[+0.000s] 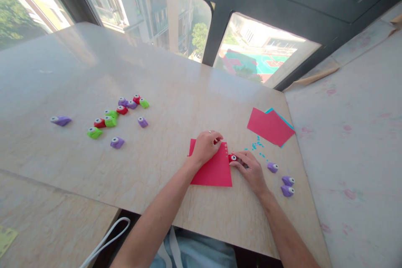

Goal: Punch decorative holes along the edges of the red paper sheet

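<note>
A flat red paper sheet (213,169) lies on the glossy marbled surface (157,92). The left hand (205,146) presses it flat, fingers spread; the right hand (249,167) pinches a small red plastic punch (232,158) at its perforated edge.

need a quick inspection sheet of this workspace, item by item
surface: pale marble-look table, a second slab butts against it at lower left.
job's things: red paper sheet lying flat, with a row of small holes along its right edge; small red paper punch at that edge.
clutter: group of green, red and purple punches at left; three purple punches at right; blue paper bits; red sheet over a blue one.
hands: left hand presses on the red paper sheet; right hand grips the small red paper punch.
cables: white cord below the table edge.
surroundings: large window, buildings and a sports court outside.
</note>
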`<state>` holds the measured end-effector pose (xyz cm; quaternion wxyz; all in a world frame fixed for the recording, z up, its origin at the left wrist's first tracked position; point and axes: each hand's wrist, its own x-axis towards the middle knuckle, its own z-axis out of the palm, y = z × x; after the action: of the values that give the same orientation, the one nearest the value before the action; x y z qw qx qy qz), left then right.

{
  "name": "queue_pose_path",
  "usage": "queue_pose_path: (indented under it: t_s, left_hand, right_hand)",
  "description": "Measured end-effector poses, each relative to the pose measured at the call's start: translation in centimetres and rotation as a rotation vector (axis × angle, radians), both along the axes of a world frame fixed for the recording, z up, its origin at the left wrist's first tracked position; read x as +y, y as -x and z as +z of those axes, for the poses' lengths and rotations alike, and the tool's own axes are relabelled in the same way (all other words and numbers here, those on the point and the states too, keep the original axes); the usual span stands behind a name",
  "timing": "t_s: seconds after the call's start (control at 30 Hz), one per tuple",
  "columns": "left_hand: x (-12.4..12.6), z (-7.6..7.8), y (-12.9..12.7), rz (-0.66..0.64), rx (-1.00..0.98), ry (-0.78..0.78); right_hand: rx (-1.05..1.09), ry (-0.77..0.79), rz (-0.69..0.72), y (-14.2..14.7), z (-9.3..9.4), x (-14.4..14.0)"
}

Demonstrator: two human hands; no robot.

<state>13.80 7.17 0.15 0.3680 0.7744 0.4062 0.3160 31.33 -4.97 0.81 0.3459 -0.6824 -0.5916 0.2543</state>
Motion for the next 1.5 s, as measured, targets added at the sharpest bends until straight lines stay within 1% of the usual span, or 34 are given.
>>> queue_pose_path:
  t_s: [0.2,0.37,0.57,0.9,1.13,1.27,1.5]
  left_hand:
    - [0.3,0.2,-0.1,-0.003,0.001,-0.007]
    - [0.7,0.6,0.1,-0.009,0.04,0.015]
    - [1.0,1.1,0.2,-0.003,0.032,0.011]
    - [0.7,1.0,-0.3,-0.032,0.037,0.04]
    - [0.9,0.5,-0.3,-0.003,-0.008,0.06]
    - [1.0,0.2,-0.4,0.001,-0.027,0.069]
    - [0.9,0.5,-0.3,-0.005,-0.018,0.069]
  right_hand:
    - [0.008,-0.022,0.006,0.1,0.1,0.0]
    - [0.011,-0.035,-0.018,0.1,0.3,0.0]
    - [0.008,-0.027,-0.025,-0.1,0.2,-0.1]
    - [0.021,-0.027,-0.011,0.0,0.1,0.0]
    - [-0.02,-0.047,0.0,-0.1,-0.1,0.0]
    - [-0.034,-0.091,0.015,-0.2,-0.3,0.0]
    - [-0.061,-0.148,0.048,-0.3,-0.5,0.0]
